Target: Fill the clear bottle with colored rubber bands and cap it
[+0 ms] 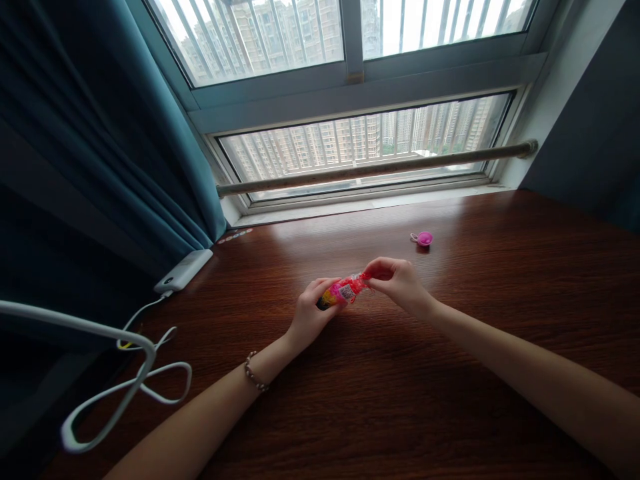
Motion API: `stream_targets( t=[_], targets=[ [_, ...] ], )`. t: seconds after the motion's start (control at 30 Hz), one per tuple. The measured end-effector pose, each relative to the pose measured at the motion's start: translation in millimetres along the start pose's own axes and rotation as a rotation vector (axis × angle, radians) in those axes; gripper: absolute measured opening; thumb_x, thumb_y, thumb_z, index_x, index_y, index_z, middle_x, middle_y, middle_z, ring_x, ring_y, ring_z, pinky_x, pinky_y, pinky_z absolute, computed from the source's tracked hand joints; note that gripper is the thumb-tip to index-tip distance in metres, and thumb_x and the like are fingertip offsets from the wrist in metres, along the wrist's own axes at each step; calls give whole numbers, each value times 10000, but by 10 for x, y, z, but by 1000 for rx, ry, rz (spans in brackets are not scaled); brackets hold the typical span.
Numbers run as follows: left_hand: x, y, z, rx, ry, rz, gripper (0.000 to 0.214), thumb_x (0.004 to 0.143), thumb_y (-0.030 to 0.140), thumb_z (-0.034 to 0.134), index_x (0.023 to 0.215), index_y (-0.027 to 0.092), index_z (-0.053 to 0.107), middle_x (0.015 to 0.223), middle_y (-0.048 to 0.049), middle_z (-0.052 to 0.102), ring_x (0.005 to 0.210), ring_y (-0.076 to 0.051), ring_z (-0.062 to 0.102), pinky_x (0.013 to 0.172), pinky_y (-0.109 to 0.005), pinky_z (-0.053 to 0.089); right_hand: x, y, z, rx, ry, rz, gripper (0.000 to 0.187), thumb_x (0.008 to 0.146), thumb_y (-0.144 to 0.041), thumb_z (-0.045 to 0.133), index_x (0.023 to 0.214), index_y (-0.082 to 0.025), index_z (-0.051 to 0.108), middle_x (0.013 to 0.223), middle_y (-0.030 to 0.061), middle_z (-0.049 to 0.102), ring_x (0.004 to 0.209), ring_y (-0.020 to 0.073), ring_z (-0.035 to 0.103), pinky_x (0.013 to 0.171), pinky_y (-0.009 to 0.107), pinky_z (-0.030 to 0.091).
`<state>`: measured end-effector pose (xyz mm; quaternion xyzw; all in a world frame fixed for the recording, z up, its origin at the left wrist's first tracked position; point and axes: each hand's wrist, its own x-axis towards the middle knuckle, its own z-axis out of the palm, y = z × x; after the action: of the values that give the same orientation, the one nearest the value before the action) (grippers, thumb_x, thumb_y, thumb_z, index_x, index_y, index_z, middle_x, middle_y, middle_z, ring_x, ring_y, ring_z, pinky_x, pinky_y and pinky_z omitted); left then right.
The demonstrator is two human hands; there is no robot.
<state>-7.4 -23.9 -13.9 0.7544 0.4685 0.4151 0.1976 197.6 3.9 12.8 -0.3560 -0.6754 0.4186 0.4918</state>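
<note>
My left hand [314, 308] is wrapped round a small clear bottle [346, 292] with a printed label. Packed inside it are colourful small loops that look like rubber bands, red near the mouth, then pink, yellow and black toward my palm. The bottle lies tilted, its mouth pointing right. At that mouth, my right hand [395, 277] pinches some red rubber bands [367, 277] between thumb and fingers; how many is too small to tell. Beyond my right hand, a round pink cap [425, 239] with a pale loop rests on the brown wooden tabletop [380, 400].
A white power strip [185, 272] sits at the left edge by the blue curtain [165, 167]. Its white cable [135, 383] loops across the left front. Several small round stickers [235, 235] lie near the sill. A metal rail [380, 170] crosses the window.
</note>
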Motion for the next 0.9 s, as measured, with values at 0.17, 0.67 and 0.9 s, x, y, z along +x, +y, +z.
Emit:
stream_targets(
  t=[0.17, 0.67, 0.9],
  targets=[
    [-4, 12, 3, 22, -18, 25, 360, 746, 270, 621, 1099, 219, 567, 1070, -60, 558, 982, -210, 530, 873, -323, 418, -40, 8, 5, -205, 75, -90, 49, 722, -214, 611, 725, -167, 622, 675, -3, 623, 610, 132, 565, 585, 228, 447],
    [16, 10, -5, -31, -12, -12, 359, 760, 304, 613, 1099, 203, 552, 1055, -54, 573, 970, -202, 536, 859, -309, 418, -30, -43, 24, -278, 48, -274, 199, 785, -104, 500, 858, -177, 670, 813, 40, 597, 713, 148, 560, 625, 247, 454],
    [27, -33, -9, -52, 8, -73, 368, 762, 320, 611, 1100, 195, 539, 1045, -50, 584, 963, -202, 543, 859, -316, 416, -55, -49, 63, -54, 33, -224, 231, 744, -85, 522, 960, -146, 579, 900, 62, 631, 808, 176, 612, 761, 304, 517]
  ],
)
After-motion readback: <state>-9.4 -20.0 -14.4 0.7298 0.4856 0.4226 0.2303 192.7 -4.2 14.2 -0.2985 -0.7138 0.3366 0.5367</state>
